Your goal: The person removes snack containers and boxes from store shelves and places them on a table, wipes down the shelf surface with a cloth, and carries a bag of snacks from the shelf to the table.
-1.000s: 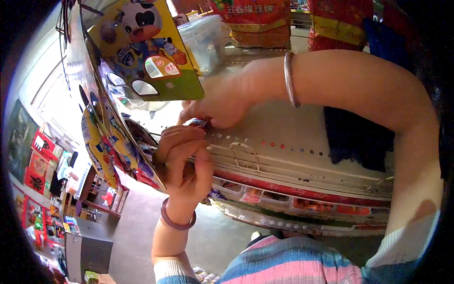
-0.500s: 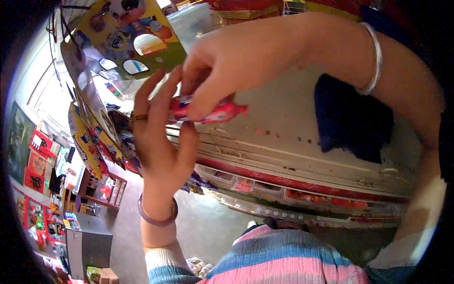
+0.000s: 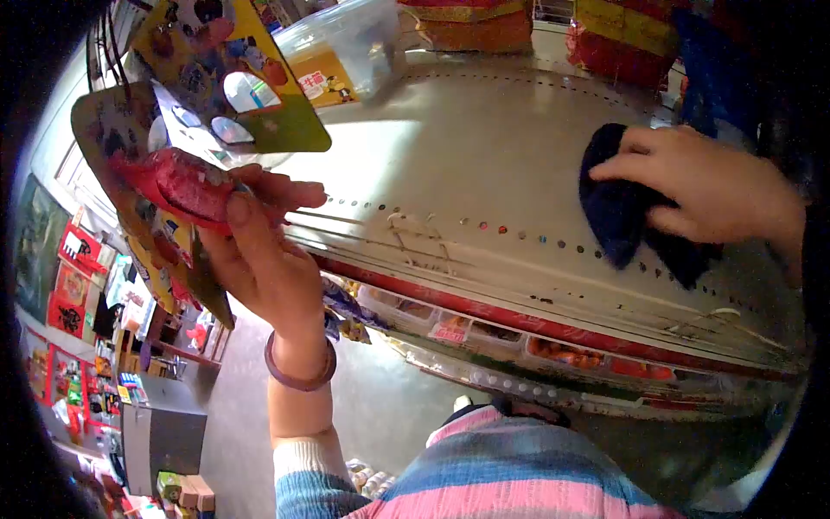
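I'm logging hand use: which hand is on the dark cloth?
The right hand, its fingers on the dark blue cloth on the shelf; the left hand instead holds up a red packet.

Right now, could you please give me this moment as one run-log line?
left hand: holding red packet | right hand: on dark blue cloth, grip unclear | cloth: on pale shelf
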A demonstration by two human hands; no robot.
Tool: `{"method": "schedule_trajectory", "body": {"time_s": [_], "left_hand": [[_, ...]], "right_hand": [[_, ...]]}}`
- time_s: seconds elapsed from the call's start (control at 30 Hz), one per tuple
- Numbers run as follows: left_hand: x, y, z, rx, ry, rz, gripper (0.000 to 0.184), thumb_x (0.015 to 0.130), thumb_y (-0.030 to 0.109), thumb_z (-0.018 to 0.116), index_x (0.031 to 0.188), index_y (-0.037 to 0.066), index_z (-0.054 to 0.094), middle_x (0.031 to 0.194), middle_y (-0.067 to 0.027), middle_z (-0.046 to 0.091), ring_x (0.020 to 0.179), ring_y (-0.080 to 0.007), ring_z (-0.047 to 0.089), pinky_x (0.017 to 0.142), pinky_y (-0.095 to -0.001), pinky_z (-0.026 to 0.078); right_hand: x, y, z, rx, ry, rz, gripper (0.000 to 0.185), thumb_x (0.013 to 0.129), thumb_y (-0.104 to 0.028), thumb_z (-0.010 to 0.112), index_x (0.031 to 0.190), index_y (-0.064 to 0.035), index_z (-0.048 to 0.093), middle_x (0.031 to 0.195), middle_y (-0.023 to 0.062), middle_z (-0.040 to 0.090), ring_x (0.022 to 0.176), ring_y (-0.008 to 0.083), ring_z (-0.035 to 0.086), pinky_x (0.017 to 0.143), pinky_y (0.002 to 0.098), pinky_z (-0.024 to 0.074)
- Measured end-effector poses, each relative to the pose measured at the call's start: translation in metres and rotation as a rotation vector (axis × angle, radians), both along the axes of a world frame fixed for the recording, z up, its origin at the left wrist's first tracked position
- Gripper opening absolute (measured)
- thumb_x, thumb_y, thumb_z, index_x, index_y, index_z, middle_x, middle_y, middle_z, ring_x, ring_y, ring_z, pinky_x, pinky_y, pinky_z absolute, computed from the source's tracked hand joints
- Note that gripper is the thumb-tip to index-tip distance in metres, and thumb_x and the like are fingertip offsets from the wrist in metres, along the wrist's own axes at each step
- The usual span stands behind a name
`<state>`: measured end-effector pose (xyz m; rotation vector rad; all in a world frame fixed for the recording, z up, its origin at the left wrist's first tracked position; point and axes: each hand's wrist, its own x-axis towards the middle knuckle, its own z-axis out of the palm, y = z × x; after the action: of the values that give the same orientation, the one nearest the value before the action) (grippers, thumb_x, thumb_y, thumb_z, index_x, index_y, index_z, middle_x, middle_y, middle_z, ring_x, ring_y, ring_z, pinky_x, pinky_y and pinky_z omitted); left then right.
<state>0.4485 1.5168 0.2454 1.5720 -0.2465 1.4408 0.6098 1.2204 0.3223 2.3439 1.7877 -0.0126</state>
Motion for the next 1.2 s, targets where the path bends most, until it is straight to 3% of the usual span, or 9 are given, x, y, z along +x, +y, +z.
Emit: {"method": "schedule_trajectory", "body": {"time_s": [0.07, 0.2, 0.3, 0.4, 0.6, 0.73, 0.9, 1.1, 1.2], "left_hand": [[-0.003, 0.011, -0.009, 0.054, -0.035, 0.043, 0.028, 0.095, 0.02, 0.044, 0.113, -0.001, 0.047, 0.095, -0.0132, 0.06, 0.066, -0.0187, 0.062, 0.061, -0.0281, 0.048], [-0.024, 0.013, -0.025, 0.236, 0.03, 0.07, 0.032, 0.091, 0.012, 0.049, 0.118, -0.003, 0.042, 0.101, -0.0118, 0.056, 0.086, -0.0185, 0.057, 0.082, -0.0292, 0.044], [-0.033, 0.031, -0.038, 0.398, 0.168, 0.292, 0.04, 0.085, 0.008, 0.055, 0.119, -0.007, 0.042, 0.106, -0.0177, 0.053, 0.096, -0.028, 0.052, 0.087, -0.0383, 0.042], [-0.098, 0.053, 0.008, 0.647, 0.162, 0.312, 0.036, 0.088, 0.012, 0.051, 0.118, -0.005, 0.042, 0.11, -0.0181, 0.055, 0.094, -0.0277, 0.056, 0.084, -0.0373, 0.046], [-0.135, 0.109, 0.008, 0.567, 0.155, 0.26, 0.049, 0.063, 0.02, 0.071, 0.107, 0.005, 0.055, 0.088, -0.0131, 0.052, 0.082, -0.0358, 0.049, 0.071, -0.0476, 0.038], [-0.164, 0.131, 0.016, 0.649, 0.206, 0.301, 0.036, 0.067, 0.021, 0.068, 0.099, 0.01, 0.06, 0.088, -0.0126, 0.055, 0.08, -0.0353, 0.052, 0.071, -0.0496, 0.039], [-0.174, 0.141, 0.009, 0.666, 0.196, 0.278, 0.049, 0.071, 0.02, 0.07, 0.113, 0.0, 0.053, 0.098, -0.0161, 0.057, 0.087, -0.0372, 0.052, 0.085, -0.0502, 0.036], [-0.135, 0.133, 0.006, 0.705, 0.306, 0.198, 0.049, 0.073, 0.018, 0.062, 0.116, -0.004, 0.05, 0.102, -0.0205, 0.054, 0.097, -0.0393, 0.05, 0.089, -0.0487, 0.037], [-0.1, 0.118, -0.021, 0.77, 0.145, 0.316, 0.049, 0.082, 0.019, 0.057, 0.122, -0.007, 0.045, 0.115, -0.0212, 0.052, 0.106, -0.0359, 0.048, 0.096, -0.0457, 0.035]], "right_hand": [[-0.003, 0.022, -0.008, 0.109, -0.008, -0.055, 0.056, 0.074, -0.018, 0.066, 0.125, -0.0027, 0.047, 0.112, 0.0185, 0.054, 0.106, 0.0363, 0.052, 0.092, 0.0375, 0.0432], [-0.023, 0.11, -0.028, 0.502, 0.142, 0.218, 0.029, 0.073, -0.012, 0.061, 0.1, -0.0017, 0.057, 0.097, 0.0221, 0.059, 0.091, 0.0392, 0.059, 0.083, 0.0432, 0.0477], [-0.057, 0.173, -0.011, 0.48, -0.044, 0.242, 0.022, 0.074, -0.013, 0.062, 0.093, -0.0013, 0.058, 0.1, 0.0221, 0.059, 0.088, 0.0391, 0.06, 0.081, 0.0447, 0.0477], [-0.115, 0.252, 0.01, 0.497, -0.09, 0.246, 0.023, 0.074, -0.013, 0.061, 0.093, -0.0016, 0.059, 0.1, 0.0217, 0.058, 0.089, 0.0386, 0.059, 0.081, 0.0445, 0.0473], [-0.132, 0.394, 0.017, 0.495, -0.119, 0.258, 0.023, 0.073, -0.011, 0.061, 0.095, -0.0021, 0.06, 0.102, 0.021, 0.057, 0.091, 0.0377, 0.058, 0.082, 0.044, 0.0466], [-0.123, 0.473, 0.023, 0.493, -0.14, 0.253, 0.024, 0.073, -0.01, 0.061, 0.096, -0.0024, 0.06, 0.104, 0.0206, 0.056, 0.092, 0.0371, 0.058, 0.083, 0.0438, 0.0462], [-0.103, 0.534, 0.025, 0.488, -0.163, 0.243, 0.025, 0.072, -0.009, 0.061, 0.097, -0.0029, 0.061, 0.105, 0.02, 0.055, 0.093, 0.0363, 0.057, 0.084, 0.0434, 0.0456], [-0.071, 0.535, 0.027, 0.503, -0.14, 0.352, 0.027, 0.072, -0.007, 0.06, 0.098, -0.0034, 0.062, 0.107, 0.0193, 0.054, 0.095, 0.0354, 0.056, 0.085, 0.043, 0.0449], [-0.056, 0.498, 0.023, 0.502, -0.102, 0.439, 0.028, 0.072, -0.007, 0.06, 0.099, -0.0037, 0.062, 0.108, 0.019, 0.054, 0.096, 0.0349, 0.055, 0.085, 0.0427, 0.0446]]}}
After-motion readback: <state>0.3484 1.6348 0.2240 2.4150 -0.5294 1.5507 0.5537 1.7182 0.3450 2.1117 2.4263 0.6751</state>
